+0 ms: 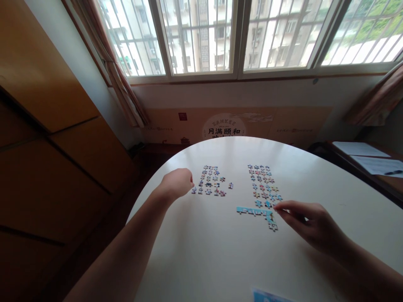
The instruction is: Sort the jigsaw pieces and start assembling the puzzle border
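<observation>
Loose jigsaw puzzle pieces (208, 179) lie in rough rows on the white table (195, 251). Beside the left edge of this group is my left hand (177, 183), its fingers curled closed and mostly hidden behind the back of the hand. A second set of loose pieces (258, 178) forms rows farther right. Just below them, a joined strip of light-blue puzzle pieces (252, 211) runs sideways and turns down at its right end. My right hand (310, 220) pinches a small puzzle piece (275, 206) between thumb and forefinger, right by that corner.
A blue printed sheet or card (267, 296) shows at the near table edge. To the right stands a dark side surface with papers (362, 153) and a pen (393, 172). Beyond the table are a printed cardboard panel (267, 119), curtains and barred windows; a wooden cabinet (63, 167) is left.
</observation>
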Available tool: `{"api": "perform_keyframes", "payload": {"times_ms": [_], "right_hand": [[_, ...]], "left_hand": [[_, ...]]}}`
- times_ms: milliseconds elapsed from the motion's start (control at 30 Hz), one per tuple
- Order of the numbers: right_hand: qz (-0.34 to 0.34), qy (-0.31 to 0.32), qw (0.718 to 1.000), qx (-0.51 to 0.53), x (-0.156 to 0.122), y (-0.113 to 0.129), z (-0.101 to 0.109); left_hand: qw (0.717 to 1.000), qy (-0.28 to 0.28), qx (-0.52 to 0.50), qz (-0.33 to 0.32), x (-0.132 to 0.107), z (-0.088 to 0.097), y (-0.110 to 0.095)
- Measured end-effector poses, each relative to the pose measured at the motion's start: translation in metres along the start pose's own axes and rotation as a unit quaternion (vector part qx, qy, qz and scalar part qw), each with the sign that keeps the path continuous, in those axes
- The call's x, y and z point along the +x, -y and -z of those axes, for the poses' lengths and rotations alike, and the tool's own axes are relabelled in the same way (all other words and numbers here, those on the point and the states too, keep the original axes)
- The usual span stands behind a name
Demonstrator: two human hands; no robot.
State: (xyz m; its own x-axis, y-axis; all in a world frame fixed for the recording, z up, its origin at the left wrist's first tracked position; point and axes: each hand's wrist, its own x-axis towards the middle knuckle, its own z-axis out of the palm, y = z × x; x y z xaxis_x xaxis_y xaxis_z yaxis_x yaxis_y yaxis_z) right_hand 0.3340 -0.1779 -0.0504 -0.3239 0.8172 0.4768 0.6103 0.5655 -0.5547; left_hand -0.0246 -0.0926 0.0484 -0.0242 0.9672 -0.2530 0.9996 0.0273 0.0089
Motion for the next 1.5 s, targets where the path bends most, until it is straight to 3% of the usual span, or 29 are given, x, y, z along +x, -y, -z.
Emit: {"api": "perform_keyframes", "payload": {"times_ms": [633,1133,1500], "right_hand": [[0.004,0.001,1.000,0.005,0.002,0.002,0.000],[0.013,0.017,1.000,0.012,0.002,-0.001,-0.002],[0.022,0.021,1.000,0.005,0.003,0.000,-0.001]], "left_hand": [[0.999,0.006,0.011,-0.030,0.011,-0.012,0.004],[0.998,-0.008,-0.006,-0.068,-0.007,-0.003,-0.011],[0.994,0.004,0.012,-0.105,-0.006,-0.009,-0.013]]}}
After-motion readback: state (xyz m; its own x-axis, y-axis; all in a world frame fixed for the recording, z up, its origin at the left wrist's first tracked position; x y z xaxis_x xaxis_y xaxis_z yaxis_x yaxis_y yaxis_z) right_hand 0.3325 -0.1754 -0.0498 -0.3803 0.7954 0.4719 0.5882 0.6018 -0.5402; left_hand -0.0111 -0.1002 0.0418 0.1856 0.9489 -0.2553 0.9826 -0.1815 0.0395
